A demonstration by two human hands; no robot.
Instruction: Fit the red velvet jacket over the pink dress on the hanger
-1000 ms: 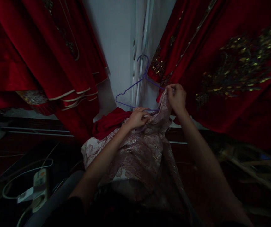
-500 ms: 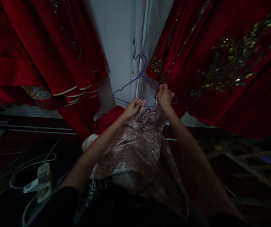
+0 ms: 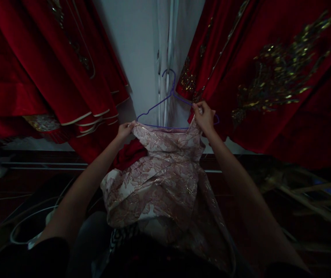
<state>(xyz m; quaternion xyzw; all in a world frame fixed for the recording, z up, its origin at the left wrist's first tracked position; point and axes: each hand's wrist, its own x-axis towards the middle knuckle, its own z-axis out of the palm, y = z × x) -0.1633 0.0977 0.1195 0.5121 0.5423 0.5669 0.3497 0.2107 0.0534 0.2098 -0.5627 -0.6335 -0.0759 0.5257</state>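
Observation:
A pale pink dress point(image 3: 165, 166) with a shiny floral pattern spreads down from the neckline toward my lap. My left hand point(image 3: 125, 130) pinches its left shoulder, close to the left end of a purple hanger point(image 3: 154, 108). At the other shoulder, my right hand point(image 3: 203, 116) is closed on the dress fabric beside the hanger's right arm. The hanger's lower bar runs just above the neckline, and its hook points up. A dark red cloth point(image 3: 130, 154) lies behind the dress, below my left hand.
Red garments with gold sequins hang at the left point(image 3: 38, 69) and right point(image 3: 269, 85). Behind the hanger is a pale wall point(image 3: 133, 46) with vertical metal rails point(image 3: 168, 38). A white cable point(image 3: 15, 231) curls at lower left. Wooden slats point(image 3: 313, 189) lie at right.
My left hand has moved left with the dress shoulder, out to the hanger's left end. The neckline is now stretched wide and straight. My right hand stays near the right shoulder.

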